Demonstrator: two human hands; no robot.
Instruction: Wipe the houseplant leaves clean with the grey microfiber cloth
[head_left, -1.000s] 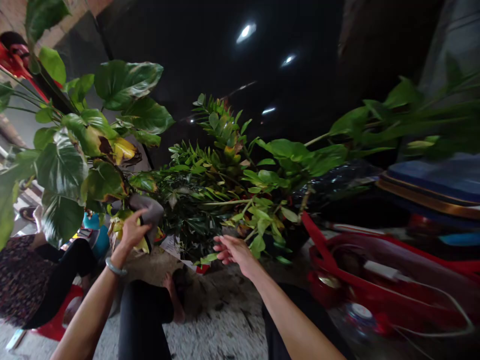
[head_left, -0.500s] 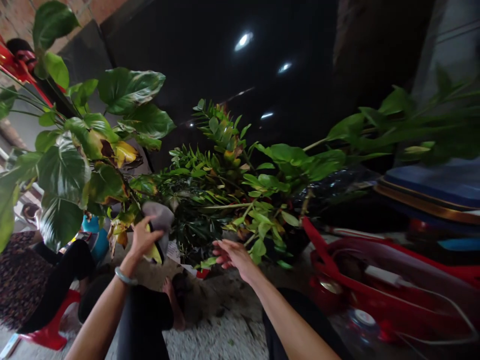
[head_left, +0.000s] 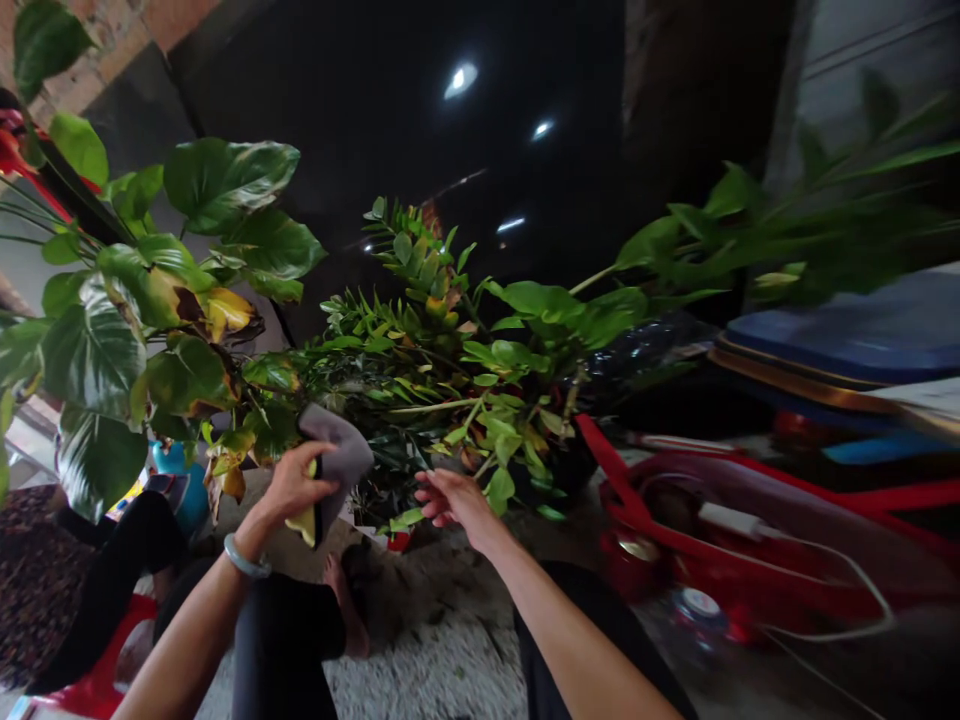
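Observation:
Low in front of the plants, my left hand [head_left: 300,485] has its fingers closed on a grey cloth-like piece [head_left: 341,455] with a yellow-green part below. A pale bangle circles that wrist. My right hand [head_left: 456,500] reaches to the leafy plants, its fingers bent together near a thin stem or leaf; whether it grips anything is too small to tell. Small-leaved green plants [head_left: 420,350] stand beyond both hands. Broad-leaved plant [head_left: 97,345] with some yellow and brown leaves rises at the left.
A red basket-like container [head_left: 750,560] with a white cable stands at the right, below stacked blue items [head_left: 847,340]. At the left a person in black trousers [head_left: 127,560] sits on a red stool [head_left: 112,660]. Dark shiny panel [head_left: 525,90] stands behind.
The view has shifted to the right. My left hand with the grey piece has come closer to my right hand, and the grey piece is turned more to the right.

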